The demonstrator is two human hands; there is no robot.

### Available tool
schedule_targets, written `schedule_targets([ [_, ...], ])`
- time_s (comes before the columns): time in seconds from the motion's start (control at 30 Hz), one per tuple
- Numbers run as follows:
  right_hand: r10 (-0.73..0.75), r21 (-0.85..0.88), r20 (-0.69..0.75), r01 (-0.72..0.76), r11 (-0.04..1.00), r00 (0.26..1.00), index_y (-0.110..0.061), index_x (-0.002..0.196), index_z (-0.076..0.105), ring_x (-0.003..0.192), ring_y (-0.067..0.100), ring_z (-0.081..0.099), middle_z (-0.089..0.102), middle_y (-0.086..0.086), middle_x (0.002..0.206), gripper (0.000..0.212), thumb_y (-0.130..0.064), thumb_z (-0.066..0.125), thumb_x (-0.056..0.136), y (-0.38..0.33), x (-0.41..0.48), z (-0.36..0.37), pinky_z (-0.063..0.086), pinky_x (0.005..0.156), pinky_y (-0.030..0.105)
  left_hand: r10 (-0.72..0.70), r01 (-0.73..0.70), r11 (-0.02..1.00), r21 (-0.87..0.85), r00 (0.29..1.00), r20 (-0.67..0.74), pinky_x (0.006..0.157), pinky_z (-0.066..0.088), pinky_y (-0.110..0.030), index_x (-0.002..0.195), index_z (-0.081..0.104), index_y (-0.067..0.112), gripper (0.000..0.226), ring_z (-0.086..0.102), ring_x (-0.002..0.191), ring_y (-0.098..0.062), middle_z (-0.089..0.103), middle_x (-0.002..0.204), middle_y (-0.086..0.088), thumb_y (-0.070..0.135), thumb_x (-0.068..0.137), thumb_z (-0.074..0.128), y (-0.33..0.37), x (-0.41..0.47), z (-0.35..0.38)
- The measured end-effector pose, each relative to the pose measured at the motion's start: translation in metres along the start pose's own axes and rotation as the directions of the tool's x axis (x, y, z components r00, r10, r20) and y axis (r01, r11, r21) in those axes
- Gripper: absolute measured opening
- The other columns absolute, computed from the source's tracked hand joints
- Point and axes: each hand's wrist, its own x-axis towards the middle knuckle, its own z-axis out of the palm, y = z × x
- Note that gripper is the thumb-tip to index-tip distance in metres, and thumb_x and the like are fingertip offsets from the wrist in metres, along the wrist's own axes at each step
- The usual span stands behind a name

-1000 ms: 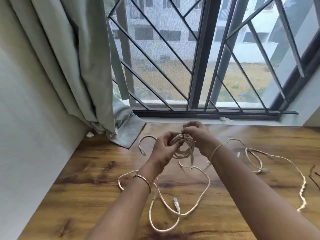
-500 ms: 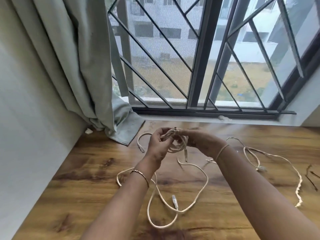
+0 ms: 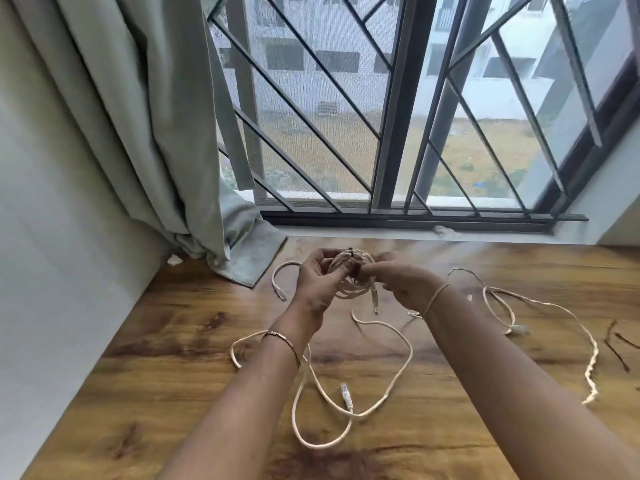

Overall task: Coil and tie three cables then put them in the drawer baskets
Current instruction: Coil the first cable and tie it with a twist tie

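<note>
I hold a small coil of cream cable [image 3: 356,287] above the wooden table [image 3: 180,393], near the window. My left hand [image 3: 317,277] grips the coil's left side. My right hand [image 3: 398,277] pinches a dark tie [image 3: 350,253] wrapped round the coil's top. One plug end [image 3: 375,303] dangles below the coil. A second cream cable [image 3: 394,382] lies in loose loops on the table under my forearms, its plug [image 3: 346,398] in the middle. A third cream cable [image 3: 554,306] sprawls at the right.
A grey curtain [image 3: 145,133] hangs at the left, its hem on the table's back corner. Barred windows [image 3: 391,109] run along the far edge. Thin dark ties [image 3: 614,348] lie at the far right. A white wall [image 3: 52,271] borders the table's left side.
The coil stays between both hands. My right-hand fingers have shifted from the coil's top to its right side, working the dark tie. The view has tilted slightly.
</note>
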Motion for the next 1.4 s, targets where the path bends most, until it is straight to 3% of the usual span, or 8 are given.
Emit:
schedule_targets([
  [0.17,-0.12,0.074,0.067,0.116,0.991,0.99,-0.007,0.081,0.068,0.064,0.003,0.064,0.07,-0.004,0.066,0.017,0.007,0.068,0.072,0.007,-0.002,-0.003,0.046,0.061,0.012,-0.053,0.054,0.997,-0.062,0.998,0.023,0.065,0.056,-0.024,0.111,0.062,0.003,0.028,0.068,0.081,-0.019,0.071,0.097,-0.012,0.002,0.084,0.068,0.004,0.0,-0.001],
  [0.33,-0.112,0.139,0.098,0.098,0.986,0.989,-0.007,0.085,0.067,0.066,0.003,0.064,0.069,-0.002,0.07,0.015,0.005,0.059,0.084,0.013,-0.004,-0.002,0.043,0.062,0.012,-0.088,0.09,0.991,-0.101,0.996,0.024,0.06,0.056,-0.023,0.117,0.061,0.001,0.029,0.069,0.071,-0.013,0.069,0.096,-0.012,0.0,0.087,0.062,0.005,-0.001,-0.002],
  [0.47,-0.033,0.152,0.029,0.028,0.988,0.999,-0.013,0.08,0.066,0.063,0.008,0.058,0.063,0.002,0.071,0.012,-0.009,0.064,0.069,0.017,0.0,0.001,0.04,0.062,0.018,-0.052,0.053,0.997,-0.058,0.998,0.025,0.068,0.057,-0.024,0.114,0.062,0.0,0.029,0.069,0.078,-0.015,0.069,0.1,-0.015,-0.001,0.085,0.065,0.003,-0.001,-0.001],
  [0.57,-0.025,0.226,0.03,0.018,0.974,0.999,-0.004,0.082,0.064,0.061,0.012,0.057,0.061,0.007,0.072,0.009,0.001,0.058,0.078,0.018,0.0,0.002,0.043,0.054,0.016,-0.025,0.026,0.998,-0.048,1.0,0.017,0.073,0.057,-0.022,0.109,0.064,0.004,0.026,0.067,0.082,-0.016,0.069,0.099,-0.013,-0.002,0.084,0.066,0.004,-0.003,0.0],
  [0.7,-0.053,0.287,0.03,0.042,0.957,0.998,-0.001,0.088,0.063,0.063,0.012,0.06,0.065,0.006,0.071,0.024,-0.002,0.058,0.064,0.022,0.001,0.006,0.045,0.054,0.016,-0.014,0.015,0.999,-0.046,1.0,0.017,0.075,0.057,-0.023,0.106,0.065,0.006,0.025,0.067,0.083,-0.017,0.069,0.098,-0.012,-0.003,0.083,0.067,0.005,-0.004,-0.001],
  [0.83,-0.065,0.322,0.019,0.056,0.945,0.998,-0.003,0.086,0.063,0.058,0.01,0.061,0.065,0.003,0.067,0.021,0.004,0.057,0.068,0.027,0.001,0.007,0.046,0.052,0.015,-0.033,0.034,0.998,-0.052,0.999,0.03,0.071,0.057,-0.023,0.108,0.065,0.006,0.026,0.067,0.082,-0.018,0.069,0.1,-0.014,-0.002,0.084,0.066,0.004,-0.007,-0.003],
  [1.0,-0.022,0.324,-0.007,0.024,0.946,1.0,-0.01,0.104,0.06,0.06,0.006,0.061,0.064,-0.001,0.074,0.042,-0.004,0.062,0.062,0.03,-0.001,0.01,0.042,0.057,0.019,-0.053,0.056,0.997,-0.053,0.997,0.058,0.066,0.057,-0.023,0.103,0.067,0.011,0.022,0.069,0.075,-0.012,0.07,0.096,-0.01,-0.001,0.085,0.065,0.008,-0.01,-0.003],
  [1.4,-0.101,0.484,0.03,0.074,0.872,0.994,-0.006,0.099,0.065,0.064,0.012,0.066,0.069,0.004,0.078,0.038,-0.003,0.069,0.062,0.028,-0.009,0.008,0.051,0.056,0.016,-0.158,0.163,0.986,-0.046,0.982,0.102,0.055,0.054,-0.022,0.104,0.068,0.017,0.02,0.068,0.068,-0.008,0.073,0.088,0.0,0.007,0.086,0.067,0.015,-0.013,-0.003],
])
